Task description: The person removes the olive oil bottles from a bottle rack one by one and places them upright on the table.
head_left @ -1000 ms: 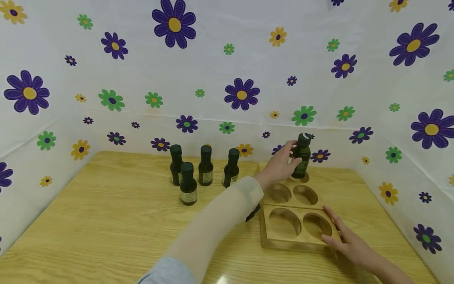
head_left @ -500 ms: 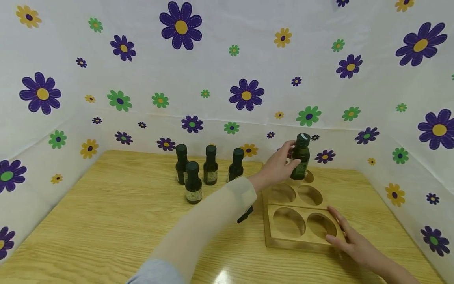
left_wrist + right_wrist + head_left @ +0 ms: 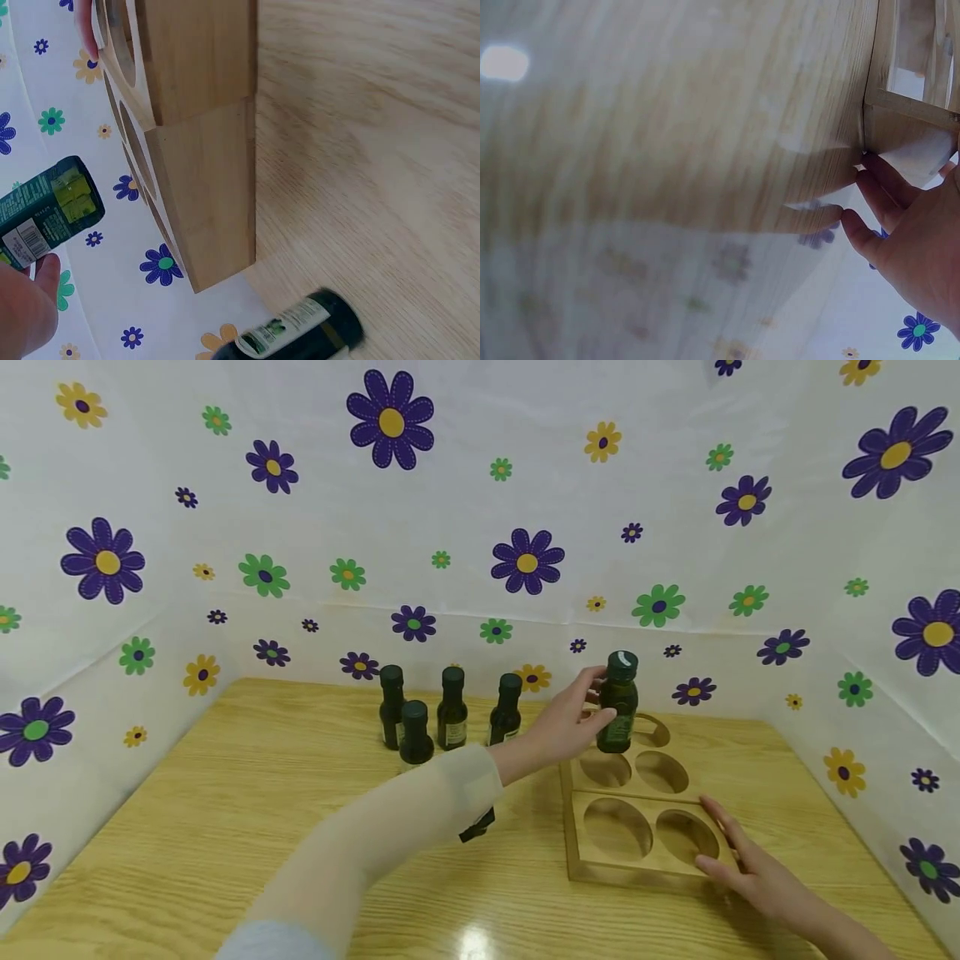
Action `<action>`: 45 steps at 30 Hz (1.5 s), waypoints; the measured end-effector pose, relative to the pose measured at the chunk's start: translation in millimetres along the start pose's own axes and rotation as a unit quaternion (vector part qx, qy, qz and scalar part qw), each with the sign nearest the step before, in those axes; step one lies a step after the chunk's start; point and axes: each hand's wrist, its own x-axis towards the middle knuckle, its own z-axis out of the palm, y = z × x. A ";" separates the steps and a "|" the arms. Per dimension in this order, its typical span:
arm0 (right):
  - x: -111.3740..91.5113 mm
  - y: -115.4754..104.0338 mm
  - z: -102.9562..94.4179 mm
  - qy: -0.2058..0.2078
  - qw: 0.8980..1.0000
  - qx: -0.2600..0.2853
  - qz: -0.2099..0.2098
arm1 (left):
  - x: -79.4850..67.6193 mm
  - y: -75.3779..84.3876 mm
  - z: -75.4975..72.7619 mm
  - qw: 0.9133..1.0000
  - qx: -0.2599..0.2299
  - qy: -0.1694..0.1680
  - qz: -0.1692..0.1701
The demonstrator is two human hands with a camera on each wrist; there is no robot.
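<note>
My left hand [image 3: 562, 718] holds a dark green glass bottle [image 3: 618, 727] with a dark cap, upright above the back left part of a wooden bottle rack [image 3: 633, 875]. In the left wrist view the bottle [image 3: 52, 210] appears tilted, its base and barcode label showing, beside the rack's side wall [image 3: 202, 187]. My right hand [image 3: 757, 881] rests at the rack's front right corner, index finger extended along the side and thumb at the front edge. In the right wrist view the fingertips [image 3: 885, 180] lie low against the rack's wall. The rack's round holes show no bottles.
Several dark bottles [image 3: 452, 722] with labels stand left of the rack; my left forearm partly covers some. One labelled bottle [image 3: 300, 330] stands near the rack in the left wrist view. A flower-print cloth [image 3: 300, 527] hangs behind the wooden table [image 3: 225, 827].
My left hand has brought the bottle left and slightly toward me, away from above the rack's back right hole. My right hand has stayed at the rack's corner. The head view has shifted slightly.
</note>
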 end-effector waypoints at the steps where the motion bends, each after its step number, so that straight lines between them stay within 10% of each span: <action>1: 0.0 0.1 -0.1 0.000 1.000 0.000 0.000 | -2.7 0.0 -1.6 1.000 0.001 0.001 -0.003; 24: 0.1 2.3 -3.5 -0.005 1.000 0.010 0.014 | -73.4 -6.5 -22.1 1.000 0.007 -0.011 -0.028; 45: 0.5 0.8 -0.1 -0.005 0.999 0.035 0.013 | -116.8 -41.5 -44.0 0.994 0.008 0.054 -0.099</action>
